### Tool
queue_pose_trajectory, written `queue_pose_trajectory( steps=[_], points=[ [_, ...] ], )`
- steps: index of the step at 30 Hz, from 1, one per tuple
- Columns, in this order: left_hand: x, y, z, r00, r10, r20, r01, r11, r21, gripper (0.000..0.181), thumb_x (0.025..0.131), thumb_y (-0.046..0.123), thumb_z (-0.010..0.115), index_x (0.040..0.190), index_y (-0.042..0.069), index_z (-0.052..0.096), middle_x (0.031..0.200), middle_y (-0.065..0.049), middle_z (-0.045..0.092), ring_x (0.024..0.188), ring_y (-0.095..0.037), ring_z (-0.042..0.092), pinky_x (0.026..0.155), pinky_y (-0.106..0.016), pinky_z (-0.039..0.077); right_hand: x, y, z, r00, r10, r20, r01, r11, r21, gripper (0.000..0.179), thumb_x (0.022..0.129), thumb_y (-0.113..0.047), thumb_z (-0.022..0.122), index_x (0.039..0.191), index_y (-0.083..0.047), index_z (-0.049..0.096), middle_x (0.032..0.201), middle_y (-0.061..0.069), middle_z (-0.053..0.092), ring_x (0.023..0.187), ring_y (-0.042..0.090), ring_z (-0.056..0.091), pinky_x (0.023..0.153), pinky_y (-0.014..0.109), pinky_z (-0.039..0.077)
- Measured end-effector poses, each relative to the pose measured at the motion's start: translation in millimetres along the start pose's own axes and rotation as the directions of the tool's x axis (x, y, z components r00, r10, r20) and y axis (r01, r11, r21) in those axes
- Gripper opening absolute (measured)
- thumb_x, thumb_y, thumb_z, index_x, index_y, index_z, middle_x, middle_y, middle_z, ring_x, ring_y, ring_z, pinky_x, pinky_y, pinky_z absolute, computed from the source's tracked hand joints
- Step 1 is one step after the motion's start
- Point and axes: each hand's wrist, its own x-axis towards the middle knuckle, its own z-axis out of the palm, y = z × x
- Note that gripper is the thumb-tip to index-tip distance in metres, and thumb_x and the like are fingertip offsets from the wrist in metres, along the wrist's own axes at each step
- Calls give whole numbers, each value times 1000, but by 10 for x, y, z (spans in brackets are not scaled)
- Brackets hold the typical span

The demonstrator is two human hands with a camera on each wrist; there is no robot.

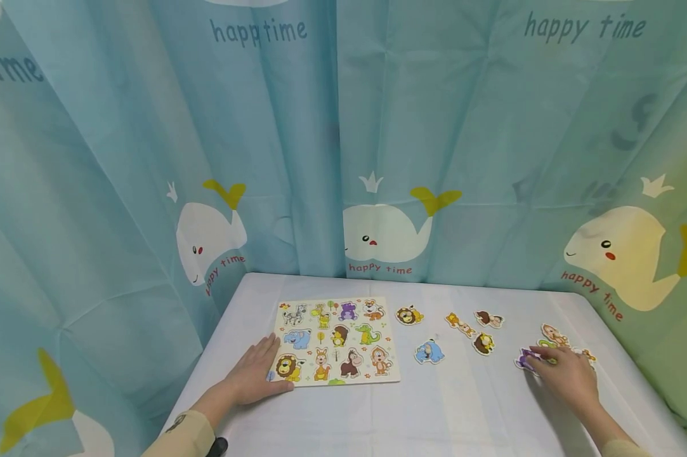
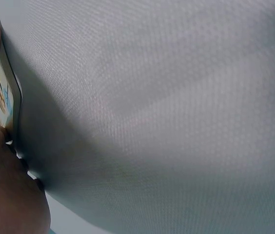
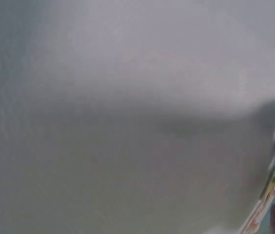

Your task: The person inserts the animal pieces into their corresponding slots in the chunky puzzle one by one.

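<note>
Here the right hand (image 1: 568, 376) lies fingers-forward on the small purple animal-shaped puzzle piece (image 1: 524, 359) at the table's right side — fingertips on it, though whether they pinch it is hard to tell. The flat cream wooden puzzle board printed with cartoon animals (image 1: 336, 340) sits well to the left, its long side running left–right, under the flat, relaxed left hand (image 1: 255, 374) pressing its near-left corner.

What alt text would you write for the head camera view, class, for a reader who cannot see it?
A person's left hand rests flat on an animal puzzle board while the right hand touches a purple piece among loose animal pieces on a white table. Whale-print curtains hang behind.
</note>
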Motion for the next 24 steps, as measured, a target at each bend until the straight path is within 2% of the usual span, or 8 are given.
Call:
queue_pose_trajectory(
  steps=[3, 8, 13, 16, 20, 24],
  points=[
    [3, 0, -1, 1000, 1, 3, -1, 1000, -1, 114, 84, 69, 70, 160, -3, 24, 168, -20, 18, 155, -39, 15, 126, -55, 13, -8, 25, 19, 1000, 20, 17, -20, 1000, 6, 42, 93, -34, 75, 117, 0, 74, 119, 34, 64, 107, 52, 54, 87, 64, 37],
    [10, 0, 3, 1000, 0, 0, 0, 1000, 1, 114, 84, 68, 70, 160, -3, 24, 168, -20, 18, 155, -39, 14, 126, -55, 13, -11, 44, 25, 997, 64, 43, -65, 998, 19, 43, 92, -33, 75, 117, 1, 73, 112, 31, 67, 103, 49, 56, 83, 61, 39],
    [8, 4, 1, 1000, -12, 1, 12, 1000, -1, 114, 84, 68, 71, 160, -3, 24, 168, -20, 17, 155, -39, 14, 126, -55, 13, 10, 59, 27, 984, 154, 87, -160, 985, 62, 47, 94, -35, 73, 121, 3, 71, 120, 33, 64, 108, 50, 56, 84, 61, 42],
    [6, 10, -3, 1000, -14, 1, 14, 1000, -3, 114, 84, 68, 71, 160, -3, 24, 168, -20, 17, 155, -39, 14, 126, -55, 13, 15, 77, 47, 976, 197, 95, -205, 975, 80, 46, 94, -35, 74, 121, 3, 71, 118, 31, 65, 103, 43, 58, 77, 52, 45],
    [3, 16, -7, 1000, -9, 0, 9, 1000, 2, 114, 84, 67, 71, 160, -4, 25, 168, -20, 18, 154, -39, 15, 126, -55, 13, 15, 95, 68, 973, 215, 85, -223, 971, 91, 42, 93, -33, 75, 118, 1, 73, 111, 25, 69, 93, 33, 58, 69, 38, 41],
    [0, 19, -9, 1000, -8, -2, 8, 1000, 2, 114, 84, 67, 71, 160, -4, 25, 168, -21, 18, 154, -39, 15, 126, -55, 13, 12, 96, 81, 975, 211, 68, -217, 972, 90, 38, 93, -32, 76, 114, -1, 75, 106, 21, 71, 88, 27, 58, 67, 35, 39]
  ],
)
